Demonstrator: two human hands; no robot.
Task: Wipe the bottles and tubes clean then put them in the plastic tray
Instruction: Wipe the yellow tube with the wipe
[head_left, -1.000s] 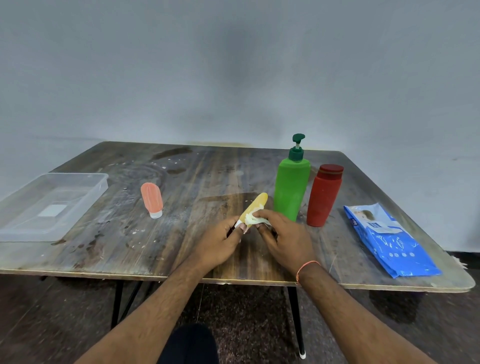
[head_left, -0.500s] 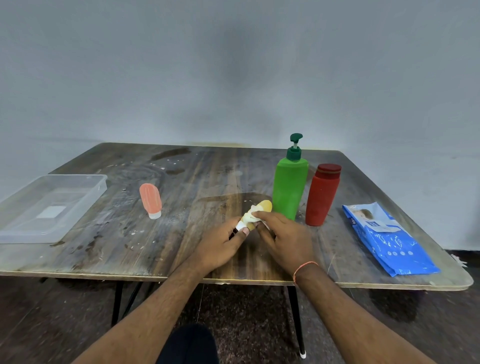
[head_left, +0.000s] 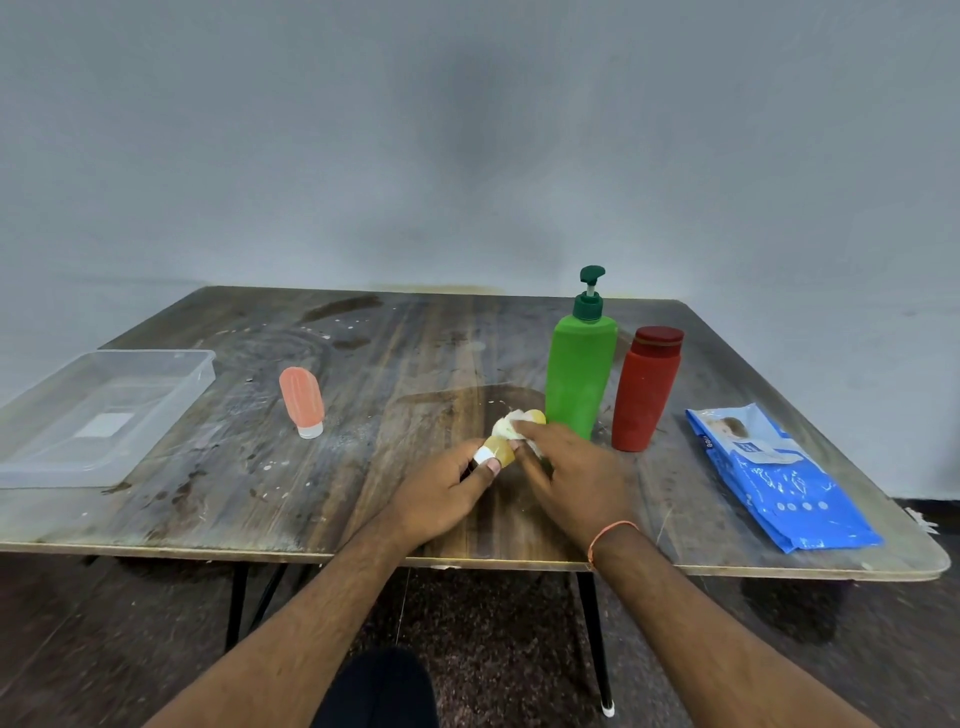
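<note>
My left hand (head_left: 441, 493) pinches the yellow tube (head_left: 501, 451) by its white cap (far end pointing away); my right hand (head_left: 571, 467) clasps a wipe (head_left: 506, 425) around it.

Bare forearms, one thread band, dark clothing below.

Both forearms are uncovered from the bottom edge of the view up to the wrists, with no sleeves showing, and fine dark hair runs along them. The left hand (head_left: 441, 488) wears no ring, watch or band. The right hand (head_left: 574, 475) has a thin orange thread bracelet (head_left: 613, 532) looped once around its wrist. Between the arms, at the bottom centre, a rounded patch of dark, near-black garment (head_left: 382, 691) shows.
</note>
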